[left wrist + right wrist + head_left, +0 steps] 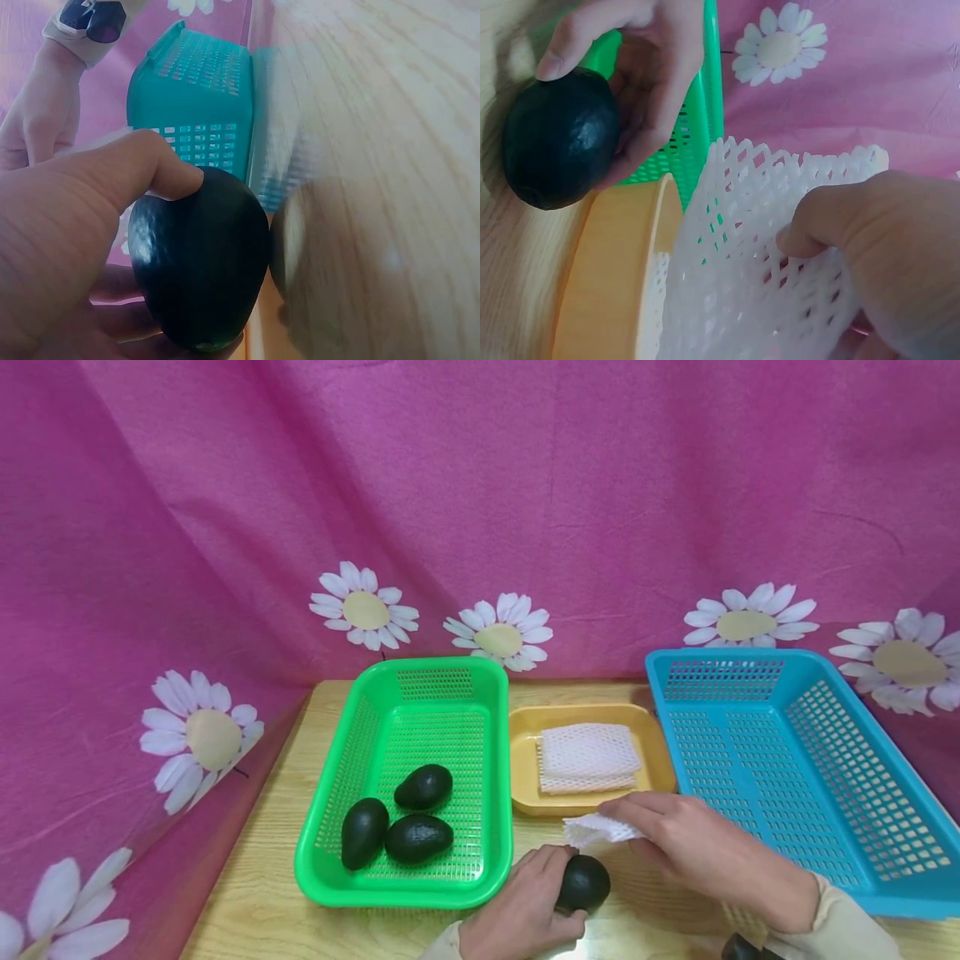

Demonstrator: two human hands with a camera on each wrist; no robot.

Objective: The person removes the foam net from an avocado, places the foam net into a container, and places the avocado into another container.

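My left hand (525, 906) grips a dark avocado (584, 884) on the wooden table, thumb on one side and fingers round the other. In the right wrist view that avocado (561, 139) stays low by the tabletop. My right hand (686, 839) pinches a white foam net sleeve (761, 247) between thumb and fingers, a short way beyond the avocado and apart from it. More white foam nets (590, 752) lie stacked in a yellow tray (522, 800) just past my right hand. In the green basket (309, 877) on the left lie several avocados (418, 839).
A blue basket (911, 777) stands at the right, with no fruit visible inside. Behind everything hangs a pink cloth (480, 510) with daisies. At the bottom edge, a dark device (741, 947) is on my right wrist, partly cut off.
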